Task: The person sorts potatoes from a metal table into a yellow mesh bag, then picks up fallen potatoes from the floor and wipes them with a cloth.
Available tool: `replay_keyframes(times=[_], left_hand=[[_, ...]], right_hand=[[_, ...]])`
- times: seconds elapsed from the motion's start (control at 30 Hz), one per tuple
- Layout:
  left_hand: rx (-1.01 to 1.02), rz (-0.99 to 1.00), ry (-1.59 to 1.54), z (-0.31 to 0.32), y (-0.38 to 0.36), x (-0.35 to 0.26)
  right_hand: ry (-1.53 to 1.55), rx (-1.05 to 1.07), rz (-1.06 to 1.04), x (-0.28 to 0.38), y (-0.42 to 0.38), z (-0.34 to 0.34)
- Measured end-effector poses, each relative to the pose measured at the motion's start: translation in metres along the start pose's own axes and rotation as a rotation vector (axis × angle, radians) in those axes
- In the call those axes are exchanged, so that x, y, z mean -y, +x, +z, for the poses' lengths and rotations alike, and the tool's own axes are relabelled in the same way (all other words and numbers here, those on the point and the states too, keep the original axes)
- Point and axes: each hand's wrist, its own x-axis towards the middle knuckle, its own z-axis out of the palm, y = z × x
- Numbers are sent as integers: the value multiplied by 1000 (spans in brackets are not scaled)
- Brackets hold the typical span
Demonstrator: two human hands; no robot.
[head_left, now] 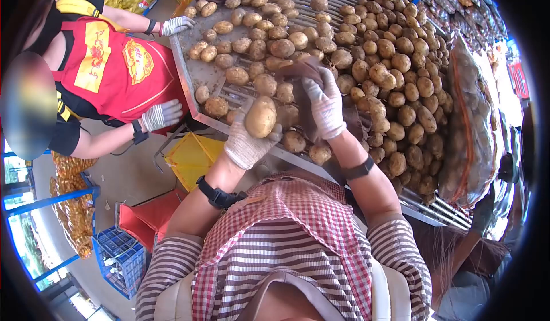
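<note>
now the left hand [247, 143] is closed around a big potato [260, 116]. the right hand [324, 106] grips a dark bag [303, 77] over the surface [195, 77] full of potatoes.

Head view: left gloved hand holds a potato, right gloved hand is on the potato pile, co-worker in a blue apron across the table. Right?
Not quite. The apron is red with yellow print, not blue, as the head view shows. The rest stands: the left hand holds a potato, and the right hand is on the pile on the table.
</note>
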Motion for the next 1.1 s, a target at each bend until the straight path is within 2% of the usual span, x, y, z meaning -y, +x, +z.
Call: replay_keyframes(times=[0.03,0.07,0.1,0.13,0.17,0.2,0.23,0.27,0.3,0.33,0.37,0.43,0.47,0.5,0.6,0.63,0.7,0.73,0.77,0.8,0.83,0.9,0.97,1.0,1.03,1.07,1.1], left_hand=[[-166,79,-58,0,-4,3],[-87,114,99,-12,4,5],[-58,112,101,-13,7,12],[-32,316,735,-25,11,19],[-7,507,1365,-40,10,25],[-12,507,1360,-50,2,23],[-32,300,926,-60,-9,12],[-49,97,489,-70,-23,1],[-62,-100,51,-76,-35,-5],[-210,64,133,-68,-48,-8],[-381,184,179,-85,-60,-15],[-560,340,342,-160,-81,-46],[-674,378,417,-171,-94,-60],[-760,368,513,-185,-109,-76],[-1003,517,646,-237,-136,-109],[-1000,503,649,-274,-145,-125],[-1425,523,1439,-335,-152,-151],[-1610,406,1678,-224,-135,-117],[-1596,406,1695,-194,-119,-101],[-1308,601,1843,-174,-105,-92],[-1004,787,1948,-155,-92,-79],[-605,832,1955,-102,-50,-45],[-246,722,2093,-64,-6,-24],[-175,646,2194,-54,8,-9],[-100,563,2288,-47,22,1],[-38,511,2399,-50,37,7],[-81,372,2528,-37,46,14]], right_hand=[[-5,15,8,-1,-12,4],[-243,115,-161,-3,-27,9],[-476,213,-342,-5,-38,12],[-739,353,-186,-16,-47,12],[-586,362,-244,-20,-53,10],[-531,392,-147,-22,-53,4],[-475,421,-53,-22,-51,-5],[-691,417,71,-17,-45,-16],[-577,420,171,-31,-40,-38],[-561,285,278,-14,-40,-46],[-329,141,342,1,-39,-53],[-138,-5,327,67,-30,-65],[-102,16,230,92,-23,-79],[-132,6,33,127,-23,-75],[-396,-75,-355,197,-27,-90],[-477,-128,-421,212,-31,-95],[-764,-354,-636,227,-27,-131],[-771,-370,-631,228,-26,-131],[-857,-412,-782,226,-30,-130],[-951,-446,-923,226,-28,-130],[-1027,-512,-944,215,-19,-146],[-1377,-502,-995,170,-7,-157],[-1563,-414,-561,106,2,-193],[-1555,-359,-205,70,-4,-207],[-1843,-278,192,36,-7,-223],[-2083,-214,159,14,-12,-227],[-2055,-161,58,1,-19,-235]])
